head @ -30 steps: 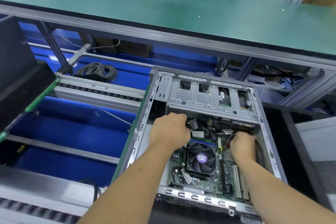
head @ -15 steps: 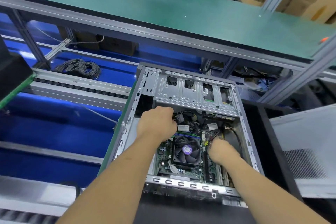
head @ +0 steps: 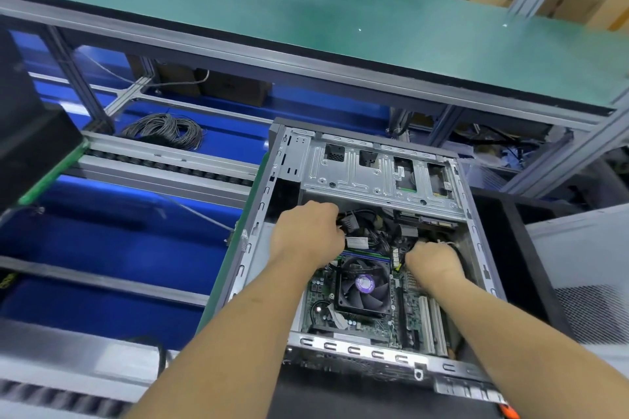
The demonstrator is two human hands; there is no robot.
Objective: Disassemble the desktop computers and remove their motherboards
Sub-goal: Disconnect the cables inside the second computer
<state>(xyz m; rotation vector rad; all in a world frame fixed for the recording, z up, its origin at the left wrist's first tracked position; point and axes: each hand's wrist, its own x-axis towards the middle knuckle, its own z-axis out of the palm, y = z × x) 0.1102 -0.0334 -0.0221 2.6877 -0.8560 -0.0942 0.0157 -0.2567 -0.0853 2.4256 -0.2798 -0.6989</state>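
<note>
An open desktop computer case (head: 381,170) lies on its side in front of me. Inside it sits the green motherboard (head: 413,313) with a black CPU fan (head: 362,286) carrying a purple sticker. A tangle of black cables (head: 374,228) fills the space between the fan and the silver drive cage. My left hand (head: 306,235) is closed on the cable bundle at the left of the tangle. My right hand (head: 434,264) is curled around wires near the case's right wall; its fingertips are hidden.
A green-topped bench (head: 306,17) runs across above the case. A coil of grey wire (head: 166,131) lies on the blue lower level to the left. A removed grey side panel (head: 585,269) rests at the right, and a black box (head: 27,150) at the far left.
My right hand has shifted up and right toward the case wall. My left hand stays on the cable bundle. The camera view has swung slightly.
</note>
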